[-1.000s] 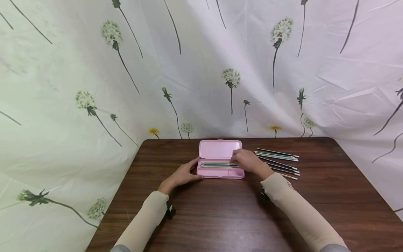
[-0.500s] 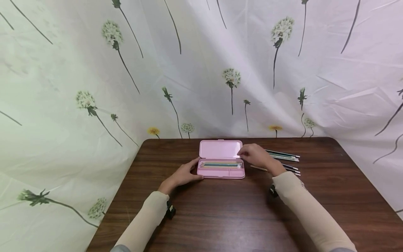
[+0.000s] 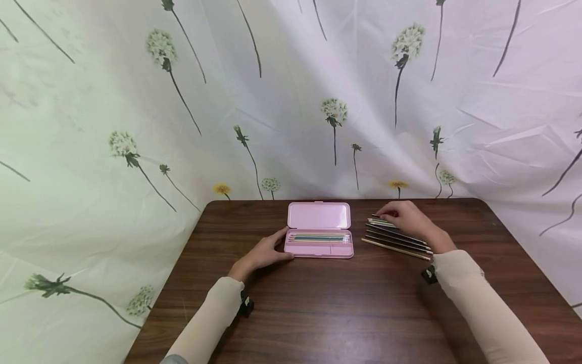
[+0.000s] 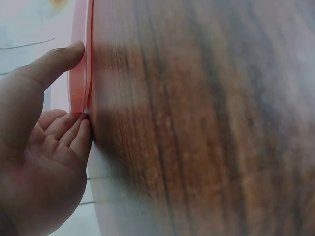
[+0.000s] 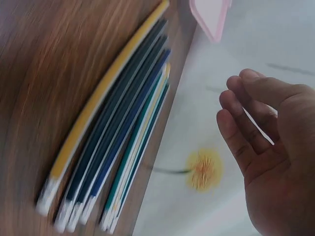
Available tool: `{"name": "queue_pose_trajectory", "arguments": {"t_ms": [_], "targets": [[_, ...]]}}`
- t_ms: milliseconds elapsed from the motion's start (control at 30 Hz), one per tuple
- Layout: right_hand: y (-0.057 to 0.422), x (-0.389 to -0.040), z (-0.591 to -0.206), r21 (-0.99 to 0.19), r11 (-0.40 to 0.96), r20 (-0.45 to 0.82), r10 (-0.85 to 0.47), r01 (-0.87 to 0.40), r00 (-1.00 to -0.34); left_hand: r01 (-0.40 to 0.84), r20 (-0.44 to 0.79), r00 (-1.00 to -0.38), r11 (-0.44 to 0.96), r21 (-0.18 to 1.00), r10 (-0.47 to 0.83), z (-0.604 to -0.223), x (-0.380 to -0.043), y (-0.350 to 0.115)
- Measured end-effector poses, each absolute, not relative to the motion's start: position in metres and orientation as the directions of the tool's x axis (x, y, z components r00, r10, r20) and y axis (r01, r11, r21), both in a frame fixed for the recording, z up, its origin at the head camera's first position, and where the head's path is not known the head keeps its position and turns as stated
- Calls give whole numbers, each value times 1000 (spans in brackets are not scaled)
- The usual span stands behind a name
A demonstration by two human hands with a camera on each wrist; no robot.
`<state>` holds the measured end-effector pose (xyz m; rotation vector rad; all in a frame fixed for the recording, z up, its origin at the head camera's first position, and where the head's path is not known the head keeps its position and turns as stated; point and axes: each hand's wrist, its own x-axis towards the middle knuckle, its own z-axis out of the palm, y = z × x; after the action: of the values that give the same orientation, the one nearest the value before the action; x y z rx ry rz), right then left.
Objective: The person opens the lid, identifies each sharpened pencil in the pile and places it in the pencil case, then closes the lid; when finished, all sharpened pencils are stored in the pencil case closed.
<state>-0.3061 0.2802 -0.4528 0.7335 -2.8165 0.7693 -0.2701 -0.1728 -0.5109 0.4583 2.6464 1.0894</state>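
In the head view, a pink pencil case (image 3: 319,255) lies with its lid raised, and several pencils (image 3: 318,237) rest in its long compartment. My left hand (image 3: 261,254) holds the case's left end, thumb at the front corner and fingers toward the back; the left wrist view shows the thumb (image 4: 69,55) against the pink wall. Over the far side of several loose pencils (image 3: 395,247) hovers my right hand (image 3: 411,218). From the right wrist, its relaxed fingers (image 5: 241,132) hold nothing, apart from the yellow, dark, blue and green pencils (image 5: 113,132).
The brown wooden table (image 3: 318,308) extends in front of the case. Behind it hangs a white cloth (image 3: 291,101) printed with flowers, close to the table's far edge. The case's raised lid (image 3: 318,216) leans toward that cloth.
My right hand has moved from the case's right end rightward to the loose pencils, leaving the pencils in the case. My left hand has stayed at the case.
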Motion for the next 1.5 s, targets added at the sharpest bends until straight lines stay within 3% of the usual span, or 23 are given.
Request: {"name": "queue_pose_trajectory", "arguments": {"t_ms": [267, 800, 1500], "targets": [[322, -296, -450, -481, 777, 199, -354, -405, -914, 212, -80, -919, 654, 726, 387, -511, -271, -174], [373, -285, -480, -494, 827, 153, -222, -270, -963, 208, -90, -916, 653, 729, 392, -510, -270, -174], [378, -284, -504, -419, 845, 156, -293, -332, -943, 198, -102, -917, 660, 725, 386, -510, -270, -174]]}}
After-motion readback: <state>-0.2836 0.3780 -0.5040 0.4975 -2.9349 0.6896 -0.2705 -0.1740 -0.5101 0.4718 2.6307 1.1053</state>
